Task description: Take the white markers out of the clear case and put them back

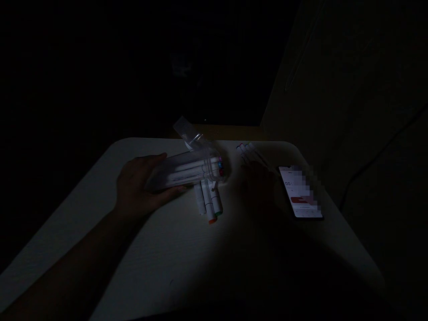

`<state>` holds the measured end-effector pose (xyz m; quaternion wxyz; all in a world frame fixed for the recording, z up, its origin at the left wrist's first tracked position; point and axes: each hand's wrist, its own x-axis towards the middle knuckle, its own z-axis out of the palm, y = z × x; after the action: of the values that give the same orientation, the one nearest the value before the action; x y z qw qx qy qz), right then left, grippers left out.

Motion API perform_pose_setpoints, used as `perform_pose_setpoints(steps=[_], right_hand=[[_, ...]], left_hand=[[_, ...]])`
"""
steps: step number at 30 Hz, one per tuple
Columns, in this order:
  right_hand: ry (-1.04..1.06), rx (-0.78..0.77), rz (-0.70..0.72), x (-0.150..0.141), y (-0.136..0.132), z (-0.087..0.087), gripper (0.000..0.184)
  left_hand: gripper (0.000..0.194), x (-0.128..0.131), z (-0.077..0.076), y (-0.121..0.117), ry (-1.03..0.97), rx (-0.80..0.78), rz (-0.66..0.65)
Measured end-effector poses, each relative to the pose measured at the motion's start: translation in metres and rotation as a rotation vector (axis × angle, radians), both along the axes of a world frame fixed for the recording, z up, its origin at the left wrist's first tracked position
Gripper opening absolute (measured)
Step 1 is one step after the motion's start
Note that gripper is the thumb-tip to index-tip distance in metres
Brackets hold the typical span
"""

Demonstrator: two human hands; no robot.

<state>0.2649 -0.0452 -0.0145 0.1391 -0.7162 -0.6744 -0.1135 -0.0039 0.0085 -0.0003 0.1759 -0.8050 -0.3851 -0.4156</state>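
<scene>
My left hand is wrapped round a clear plastic case, which lies tilted on its side with its mouth to the right. Its transparent flap stands up at the back. Several white markers are inside, with pink, blue and red ends at the mouth. Under and in front of the case lie more white markers, one with an orange end and one with a green end. Deep shadow covers my right hand, which is at the near end of a few thin markers; its fingers are hard to make out.
A phone with a lit screen lies on the right part of the pale table. Beyond the table's right edge a dark cable runs along the wall. The room is very dim.
</scene>
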Motion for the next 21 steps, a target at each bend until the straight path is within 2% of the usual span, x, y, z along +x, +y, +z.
perform_pose_setpoints(steps=[5, 9, 12, 17, 21], right_hand=[[0.014, -0.05, 0.005, -0.001, -0.001, 0.006, 0.038], [0.04, -0.046, 0.033, -0.001, -0.001, 0.01, 0.039], [0.087, -0.009, 0.073, 0.0, 0.0, 0.007, 0.041], [0.227, 0.232, 0.187, 0.006, 0.001, 0.001, 0.042], [0.344, 0.472, 0.325, 0.004, -0.007, 0.012, 0.033]], left_hand=[[0.073, 0.0, 0.0, 0.0, 0.006, -0.007, 0.012], [0.074, 0.0, 0.0, 0.0, 0.007, -0.02, 0.025], [0.073, 0.0, 0.002, -0.002, 0.007, -0.03, 0.021], [0.073, 0.001, 0.003, -0.003, -0.004, -0.054, 0.028], [0.072, 0.001, 0.002, -0.002, -0.003, -0.048, 0.016]])
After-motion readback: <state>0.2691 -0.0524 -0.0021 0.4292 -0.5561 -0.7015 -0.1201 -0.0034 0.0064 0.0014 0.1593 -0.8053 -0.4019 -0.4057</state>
